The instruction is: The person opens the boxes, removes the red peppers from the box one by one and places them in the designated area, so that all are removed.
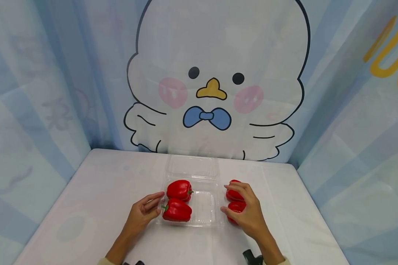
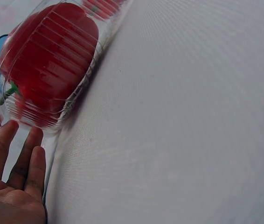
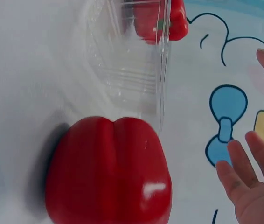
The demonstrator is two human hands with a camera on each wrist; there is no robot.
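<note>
The right hand (image 1: 249,213) covers part of the two right peppers (image 1: 236,207), which lie on the table (image 1: 295,213) beside the box (image 1: 203,208); its thumb and fingers are spread wide above them, clear of the near one in the right wrist view, where that pepper is cut off below; the left hand (image 1: 142,214), fingers nearly straight, is at the box's left wall, by the two left peppers (image 1: 177,210) inside; clear plastic makes the lid's (image 1: 192,167) edges faint.
</note>
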